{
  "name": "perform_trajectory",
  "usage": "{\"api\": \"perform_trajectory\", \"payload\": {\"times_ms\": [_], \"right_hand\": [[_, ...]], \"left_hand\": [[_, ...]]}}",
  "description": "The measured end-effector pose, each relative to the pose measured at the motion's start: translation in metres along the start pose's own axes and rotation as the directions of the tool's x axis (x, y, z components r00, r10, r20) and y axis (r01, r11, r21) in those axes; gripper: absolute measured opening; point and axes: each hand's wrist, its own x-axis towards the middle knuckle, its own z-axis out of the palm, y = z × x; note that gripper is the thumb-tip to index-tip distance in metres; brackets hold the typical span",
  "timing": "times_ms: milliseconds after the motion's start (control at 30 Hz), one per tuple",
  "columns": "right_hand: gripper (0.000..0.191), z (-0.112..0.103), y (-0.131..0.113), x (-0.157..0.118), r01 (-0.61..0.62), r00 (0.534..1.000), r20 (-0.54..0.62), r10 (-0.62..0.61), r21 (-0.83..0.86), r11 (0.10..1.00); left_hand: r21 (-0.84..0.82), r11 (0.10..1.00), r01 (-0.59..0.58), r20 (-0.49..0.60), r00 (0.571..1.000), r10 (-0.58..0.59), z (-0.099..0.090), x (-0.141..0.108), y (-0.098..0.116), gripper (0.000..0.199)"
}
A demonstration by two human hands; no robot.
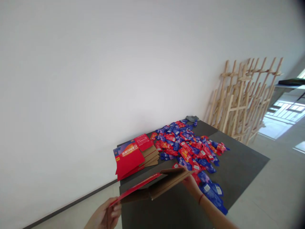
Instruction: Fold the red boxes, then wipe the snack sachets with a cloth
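Observation:
A cardboard box (164,187), red outside and brown inside, is partly unfolded above the near part of the dark table (152,214). At its left end my left hand (105,214) grips the red edge between thumb and fingers. My right hand (189,180) holds the far right end, its fingers partly hidden behind the cardboard. Beyond the box, a stack of flat red and blue printed boxes (130,159) lies at the table's left edge. Many small red and blue packets (187,146) are heaped loosely to the right of that stack.
A white wall (95,79) runs along the table's far side. Several wooden easels (240,101) lean together past the far right end. A grey item (192,118) rests at the far corner, and pale floor (281,184) lies to the right.

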Motion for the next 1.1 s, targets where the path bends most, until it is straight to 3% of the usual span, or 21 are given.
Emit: {"api": "perform_trajectory", "payload": {"times_ms": [167, 300, 400, 533, 633, 733, 800, 967, 1100], "right_hand": [[0.029, -0.014, -0.005, -0.032, -0.078, 0.994, 0.071, 0.078, -0.001, 0.997], [0.026, -0.013, -0.004, -0.058, -0.151, 0.981, 0.125, 0.150, 0.002, 0.988], [0.032, -0.009, -0.001, -0.078, -0.186, 0.976, 0.116, 0.187, -0.015, 0.982], [0.036, -0.004, 0.002, -0.104, -0.221, 0.971, 0.084, 0.225, -0.046, 0.974], [0.033, -0.002, 0.001, -0.117, -0.234, 0.966, 0.099, 0.239, -0.067, 0.970], [0.031, -0.003, -0.004, -0.120, -0.225, 0.958, 0.166, 0.234, -0.076, 0.972], [0.037, -0.005, -0.006, -0.116, -0.220, 0.946, 0.231, 0.229, -0.064, 0.973], [0.057, -0.007, 0.000, -0.105, -0.266, 0.930, 0.287, 0.228, 0.099, 0.959], [0.061, -0.009, 0.010, -0.103, -0.220, 0.904, 0.387, 0.179, 0.063, 0.973]], "left_hand": [[0.227, 0.974, 0.022, -0.058, 0.998, -0.009, -0.019, 0.027, 0.014, 0.021], [0.457, 0.888, 0.058, -0.076, 0.997, -0.026, -0.039, 0.063, 0.021, 0.042], [0.607, 0.793, -0.042, -0.064, 0.993, 0.102, -0.066, 0.090, 0.024, 0.055], [0.642, 0.721, -0.262, -0.112, 0.898, 0.426, -0.108, 0.115, 0.014, 0.049], [0.554, 0.743, -0.375, -0.190, 0.812, 0.552, -0.127, 0.129, -0.014, 0.031], [0.408, 0.784, -0.468, -0.288, 0.749, 0.597, -0.127, 0.141, -0.051, 0.031], [0.348, 0.790, -0.504, -0.302, 0.738, 0.604, -0.121, 0.147, -0.070, 0.033], [0.195, 0.782, -0.592, -0.217, 0.752, 0.623, -0.102, 0.136, -0.094, 0.035], [0.133, 0.853, -0.505, -0.261, 0.812, 0.522, -0.073, 0.119, -0.113, 0.026]]}}
